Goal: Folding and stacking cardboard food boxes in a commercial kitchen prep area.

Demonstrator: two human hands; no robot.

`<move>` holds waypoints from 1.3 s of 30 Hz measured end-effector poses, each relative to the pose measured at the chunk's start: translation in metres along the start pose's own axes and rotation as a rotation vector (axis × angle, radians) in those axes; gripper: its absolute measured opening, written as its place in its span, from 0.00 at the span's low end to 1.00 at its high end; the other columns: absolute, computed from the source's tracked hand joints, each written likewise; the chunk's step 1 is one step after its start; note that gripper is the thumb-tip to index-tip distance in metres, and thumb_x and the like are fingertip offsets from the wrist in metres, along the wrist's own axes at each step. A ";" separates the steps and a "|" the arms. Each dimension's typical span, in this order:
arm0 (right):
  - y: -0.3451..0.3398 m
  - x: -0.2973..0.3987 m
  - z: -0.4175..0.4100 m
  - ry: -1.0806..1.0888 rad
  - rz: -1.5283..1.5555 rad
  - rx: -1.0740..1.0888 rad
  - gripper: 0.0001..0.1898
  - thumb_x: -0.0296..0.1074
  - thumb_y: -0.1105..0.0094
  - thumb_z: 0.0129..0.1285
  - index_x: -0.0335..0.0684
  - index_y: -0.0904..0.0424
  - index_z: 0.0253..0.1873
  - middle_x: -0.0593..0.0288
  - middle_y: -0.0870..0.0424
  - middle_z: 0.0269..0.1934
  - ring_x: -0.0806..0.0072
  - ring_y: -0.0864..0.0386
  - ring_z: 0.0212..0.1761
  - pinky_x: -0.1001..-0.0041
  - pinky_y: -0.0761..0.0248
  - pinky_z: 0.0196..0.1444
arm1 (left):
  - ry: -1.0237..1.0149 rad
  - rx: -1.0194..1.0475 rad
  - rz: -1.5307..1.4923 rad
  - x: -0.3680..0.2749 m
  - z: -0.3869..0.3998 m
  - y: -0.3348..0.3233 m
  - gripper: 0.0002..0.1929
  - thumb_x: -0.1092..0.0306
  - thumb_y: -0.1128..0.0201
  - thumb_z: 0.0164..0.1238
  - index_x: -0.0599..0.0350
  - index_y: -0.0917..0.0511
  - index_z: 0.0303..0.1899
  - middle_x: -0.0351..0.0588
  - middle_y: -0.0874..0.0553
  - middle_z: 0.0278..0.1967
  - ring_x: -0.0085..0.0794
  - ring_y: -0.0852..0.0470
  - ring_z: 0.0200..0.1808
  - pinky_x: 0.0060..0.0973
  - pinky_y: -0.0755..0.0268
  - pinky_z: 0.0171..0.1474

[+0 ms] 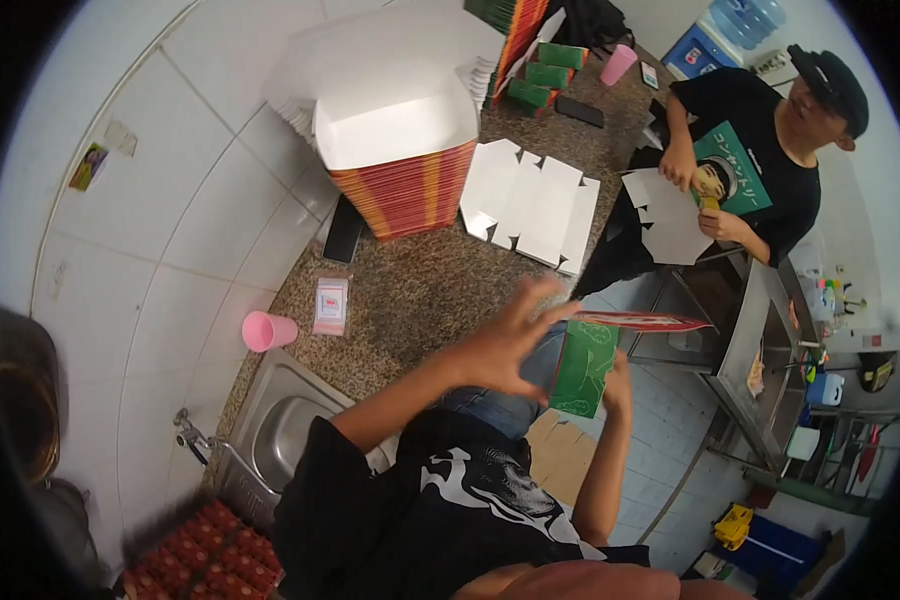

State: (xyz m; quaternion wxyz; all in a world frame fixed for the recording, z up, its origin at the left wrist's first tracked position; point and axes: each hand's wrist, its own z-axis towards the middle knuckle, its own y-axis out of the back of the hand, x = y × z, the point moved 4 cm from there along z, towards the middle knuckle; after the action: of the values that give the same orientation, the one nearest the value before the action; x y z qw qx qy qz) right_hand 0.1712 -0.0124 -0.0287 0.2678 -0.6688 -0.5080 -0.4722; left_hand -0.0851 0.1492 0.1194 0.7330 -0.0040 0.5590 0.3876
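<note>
My right hand [619, 382] grips the right edge of a folding cardboard carton [586, 367], with a green printed panel and a red printed flap standing out at its top. At the carton's left side my left hand [499, 349] is spread and slightly blurred; whether its fingertips touch the cardboard is unclear. Beyond my hands, flat white carton blanks [532, 202] with notched edges lie on the granite counter [405, 300]. To their left rises a tall stack of nested red and yellow cartons [412, 187] with white insides.
A pink cup [270, 331], a small packet [331, 306] and a black phone [343, 231] lie near the tiled wall, by a steel sink [285, 420]. Across the counter's corner, a person [757, 157] in a black cap handles another blank [671, 217]. Folded green cartons [547, 75] stand farther back.
</note>
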 end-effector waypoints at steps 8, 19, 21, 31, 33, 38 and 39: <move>-0.039 0.165 0.076 0.777 -0.644 0.097 0.14 0.35 0.39 0.70 0.33 0.18 0.54 0.61 0.15 0.49 0.72 0.23 0.56 0.67 0.29 0.58 | 0.204 -0.343 1.105 0.017 -0.059 0.265 0.17 0.58 0.32 0.62 0.45 0.17 0.52 0.44 0.25 0.65 0.52 0.38 0.74 0.55 0.53 0.76; -0.225 0.387 0.157 0.653 -0.661 0.226 0.20 0.44 0.40 0.64 0.27 0.18 0.35 0.49 0.17 0.27 0.63 0.14 0.36 0.65 0.23 0.44 | -0.007 -0.353 0.737 0.030 -0.050 0.231 0.07 0.72 0.29 0.54 0.59 0.15 0.36 0.55 0.20 0.53 0.50 0.25 0.60 0.43 0.30 0.62; -0.236 0.396 0.176 0.969 -1.083 -0.021 0.17 0.42 0.36 0.55 0.31 0.16 0.38 0.48 0.13 0.35 0.54 0.14 0.42 0.58 0.22 0.47 | 0.080 -0.399 0.806 0.020 -0.047 0.214 0.09 0.71 0.27 0.52 0.62 0.15 0.36 0.53 0.18 0.48 0.47 0.23 0.57 0.43 0.30 0.59; -0.249 0.404 0.181 0.770 -1.310 -0.146 0.16 0.35 0.34 0.46 0.32 0.18 0.41 0.45 0.13 0.40 0.48 0.15 0.45 0.55 0.21 0.48 | 0.003 -0.629 0.817 0.010 -0.044 0.208 0.12 0.65 0.22 0.50 0.59 0.15 0.32 0.45 0.15 0.36 0.40 0.20 0.52 0.37 0.29 0.56; -0.244 0.410 0.186 0.827 -1.263 -0.168 0.17 0.37 0.30 0.44 0.32 0.18 0.37 0.42 0.15 0.35 0.46 0.15 0.42 0.56 0.21 0.45 | 0.014 -0.619 0.780 0.001 -0.038 0.211 0.11 0.65 0.22 0.50 0.58 0.15 0.32 0.44 0.14 0.34 0.41 0.20 0.51 0.37 0.29 0.55; -0.252 0.413 0.184 0.777 -1.300 -0.164 0.18 0.37 0.29 0.43 0.30 0.18 0.37 0.41 0.14 0.36 0.46 0.15 0.43 0.56 0.21 0.47 | 0.033 -0.556 0.779 -0.006 -0.037 0.221 0.09 0.65 0.22 0.52 0.57 0.13 0.30 0.43 0.13 0.32 0.41 0.19 0.51 0.38 0.30 0.55; -0.253 0.414 0.183 0.771 -1.311 -0.170 0.18 0.37 0.29 0.43 0.29 0.18 0.37 0.41 0.14 0.36 0.46 0.15 0.43 0.56 0.21 0.46 | 0.029 -0.555 0.782 -0.005 -0.036 0.222 0.09 0.64 0.22 0.52 0.56 0.13 0.29 0.43 0.12 0.31 0.40 0.20 0.52 0.38 0.32 0.57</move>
State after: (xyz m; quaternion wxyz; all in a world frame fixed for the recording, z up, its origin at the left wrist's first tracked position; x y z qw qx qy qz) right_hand 0.0163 0.4034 0.2395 0.0390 -0.0365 -0.6335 -0.7719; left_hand -0.2421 0.2853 0.2050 0.4955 0.0058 0.4042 0.7688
